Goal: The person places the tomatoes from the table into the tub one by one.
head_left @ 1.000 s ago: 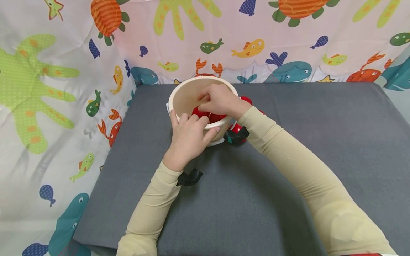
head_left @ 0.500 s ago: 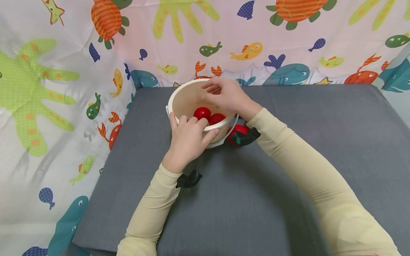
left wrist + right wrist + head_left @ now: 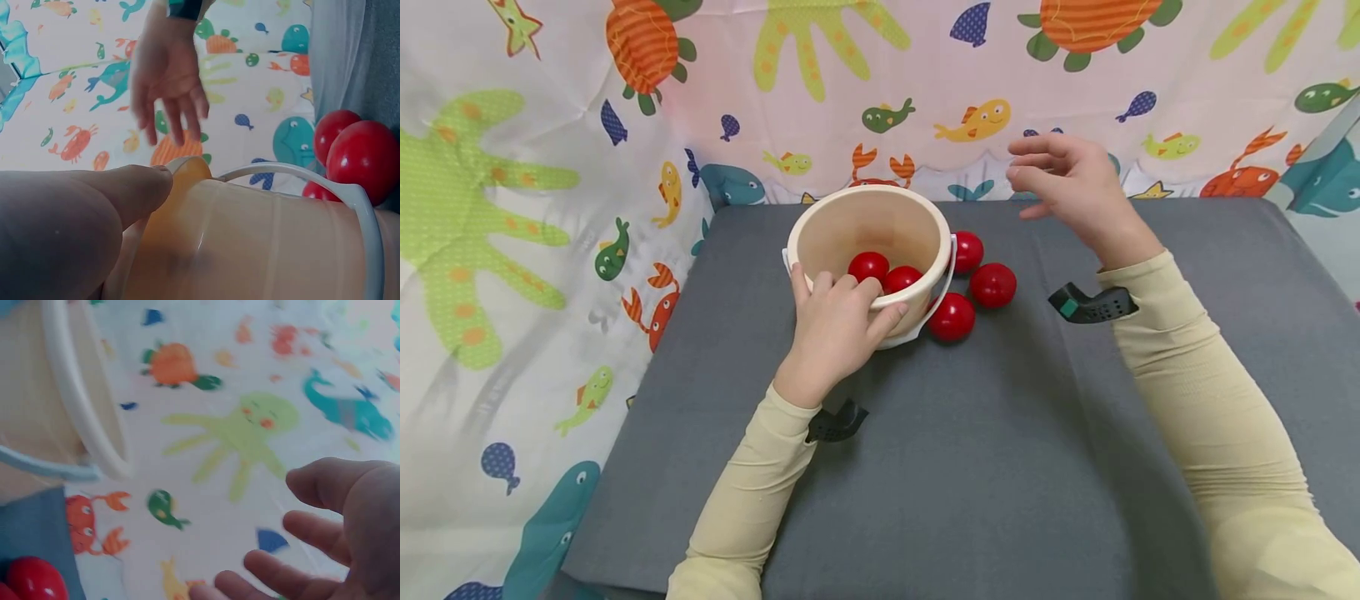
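Note:
A cream bucket (image 3: pixel 820 218) with a white handle (image 3: pixel 945 287) stands near the back of the grey table. My left hand (image 3: pixel 838 321) grips its front rim, fingers hooked over the inside and thumb outside. Two red balls, a left one (image 3: pixel 868 266) and a right one (image 3: pixel 902 279), lie in the bucket, partly hidden by the rim and fingers. My right hand (image 3: pixel 1075 187) is raised to the right of the bucket with relaxed fingers and holds nothing. In the right wrist view that hand (image 3: pixel 331 531) has its fingers spread apart.
Three red balls sit on the table beside the bucket: a front one (image 3: pixel 952 317), a right one (image 3: pixel 993 286) and a back one (image 3: pixel 966 252). A sea-animal curtain (image 3: pixel 850 67) hangs behind and at the left. The grey table (image 3: pixel 985 467) extends towards me.
My right hand has come out of the bucket and moved right, away from the rim. The balls beside the bucket now show fully. My left hand has stayed on the rim.

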Demonstrator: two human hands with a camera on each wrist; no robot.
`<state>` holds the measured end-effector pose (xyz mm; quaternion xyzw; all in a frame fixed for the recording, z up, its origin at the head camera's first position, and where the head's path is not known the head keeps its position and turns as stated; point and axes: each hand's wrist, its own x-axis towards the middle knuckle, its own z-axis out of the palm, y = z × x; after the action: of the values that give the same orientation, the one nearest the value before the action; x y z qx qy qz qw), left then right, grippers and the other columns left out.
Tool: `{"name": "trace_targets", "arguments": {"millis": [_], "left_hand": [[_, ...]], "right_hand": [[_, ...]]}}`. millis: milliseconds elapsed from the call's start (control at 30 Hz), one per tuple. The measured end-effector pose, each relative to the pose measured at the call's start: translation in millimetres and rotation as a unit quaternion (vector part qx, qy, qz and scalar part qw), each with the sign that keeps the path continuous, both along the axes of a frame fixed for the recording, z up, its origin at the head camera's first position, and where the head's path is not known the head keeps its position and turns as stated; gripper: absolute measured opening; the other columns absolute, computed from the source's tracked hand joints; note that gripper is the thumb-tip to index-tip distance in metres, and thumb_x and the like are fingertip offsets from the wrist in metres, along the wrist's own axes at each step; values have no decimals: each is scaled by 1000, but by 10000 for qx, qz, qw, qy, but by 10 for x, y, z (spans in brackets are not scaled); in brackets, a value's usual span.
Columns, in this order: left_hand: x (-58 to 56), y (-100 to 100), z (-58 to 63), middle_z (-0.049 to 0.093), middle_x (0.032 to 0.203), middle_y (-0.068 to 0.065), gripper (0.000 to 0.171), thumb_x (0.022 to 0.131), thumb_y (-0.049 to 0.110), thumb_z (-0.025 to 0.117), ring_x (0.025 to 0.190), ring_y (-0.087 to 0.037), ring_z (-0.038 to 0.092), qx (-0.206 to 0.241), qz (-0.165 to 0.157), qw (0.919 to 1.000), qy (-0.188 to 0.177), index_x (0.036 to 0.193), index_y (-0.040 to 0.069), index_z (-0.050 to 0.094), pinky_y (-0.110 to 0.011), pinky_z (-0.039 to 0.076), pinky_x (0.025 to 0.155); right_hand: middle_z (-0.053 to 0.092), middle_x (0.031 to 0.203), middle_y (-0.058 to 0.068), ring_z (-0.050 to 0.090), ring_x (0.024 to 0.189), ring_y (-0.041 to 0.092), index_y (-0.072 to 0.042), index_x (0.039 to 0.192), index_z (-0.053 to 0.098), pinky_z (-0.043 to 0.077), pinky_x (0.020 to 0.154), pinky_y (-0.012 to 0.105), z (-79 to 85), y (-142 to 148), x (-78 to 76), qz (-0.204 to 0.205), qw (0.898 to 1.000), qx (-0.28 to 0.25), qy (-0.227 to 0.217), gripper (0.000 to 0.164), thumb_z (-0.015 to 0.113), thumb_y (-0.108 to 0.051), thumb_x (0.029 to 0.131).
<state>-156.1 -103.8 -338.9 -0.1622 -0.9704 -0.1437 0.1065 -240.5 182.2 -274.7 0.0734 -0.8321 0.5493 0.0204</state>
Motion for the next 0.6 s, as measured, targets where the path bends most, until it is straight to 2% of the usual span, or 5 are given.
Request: {"name": "trace_targets", "arguments": {"millis": [133, 233, 333, 467, 600], "left_hand": [[-5, -3, -6, 72, 97, -11, 34, 96, 45, 65, 102, -36, 60, 12, 4, 10000, -31, 105, 13, 73, -75, 12, 117], [-4, -5, -1, 72, 97, -11, 34, 96, 45, 65, 102, -35, 60, 29, 8, 10000, -28, 105, 14, 73, -75, 12, 117], [-8, -7, 1, 72, 97, -10, 34, 96, 45, 65, 102, -35, 60, 38, 7, 10000, -15, 105, 14, 73, -75, 12, 117], [-9, -2, 2, 72, 97, -10, 33, 96, 45, 65, 102, -35, 60, 29, 9, 10000, -30, 106, 14, 73, -75, 12, 117], [-5, 6, 1, 72, 97, -10, 33, 96, 45, 65, 101, -35, 60, 12, 25, 10000, -33, 106, 14, 73, -75, 12, 117]], "right_hand": [[70, 106, -7, 71, 88, 7, -14, 129, 65, 61, 62, 23, -143, 283, 28, 81, 9936, -1115, -147, 32, 68, -19, 98], [72, 101, -7, 73, 85, 7, -15, 125, 66, 61, 61, 25, -292, 410, 58, 45, 9860, -1634, -342, 29, 70, -18, 96], [72, 99, -8, 73, 84, 6, -15, 124, 66, 61, 61, 26, -468, 485, 87, -76, 9822, -1811, -499, 28, 70, -19, 96], [71, 98, -11, 73, 85, 5, -15, 125, 63, 61, 62, 25, -688, 547, 119, -214, 9819, -1772, -631, 28, 67, -21, 98], [70, 99, -14, 73, 86, 4, -16, 127, 61, 61, 63, 24, -842, 591, 130, -308, 9805, -1756, -821, 29, 66, -24, 99]]}}
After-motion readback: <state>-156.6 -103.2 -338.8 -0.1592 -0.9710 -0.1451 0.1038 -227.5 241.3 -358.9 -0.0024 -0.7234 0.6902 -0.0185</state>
